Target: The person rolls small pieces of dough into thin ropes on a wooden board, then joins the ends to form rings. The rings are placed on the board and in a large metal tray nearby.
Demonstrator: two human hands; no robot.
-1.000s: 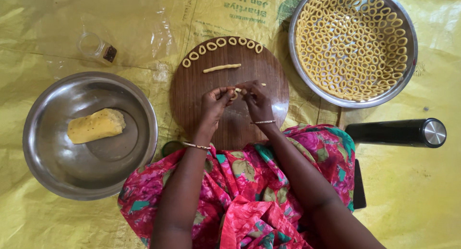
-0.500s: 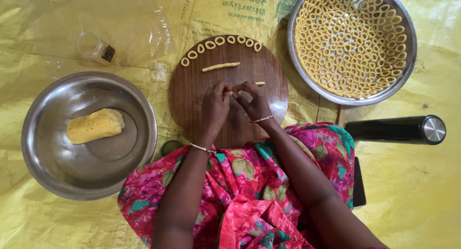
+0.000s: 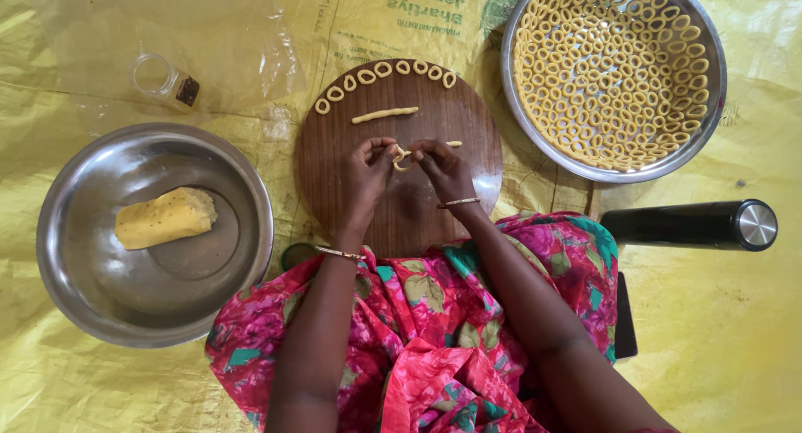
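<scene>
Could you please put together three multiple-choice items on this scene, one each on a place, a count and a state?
1. Where does the block of dough lie?
A. in the steel bowl
B. on the round wooden board
C. in the steel tray

2. How many finished rings sit along the board's far edge?
A. three
B. eight
C. fifteen

3. How is the dough strip between the hands?
A. lying flat, untouched
B. pinched by both hands and curved
C. already in the tray

Answers: 1 A, the yellow block rests in the bowl; 2 B, eight rings form the arc; 3 B, left hand and right hand both grip the bent strip.
</scene>
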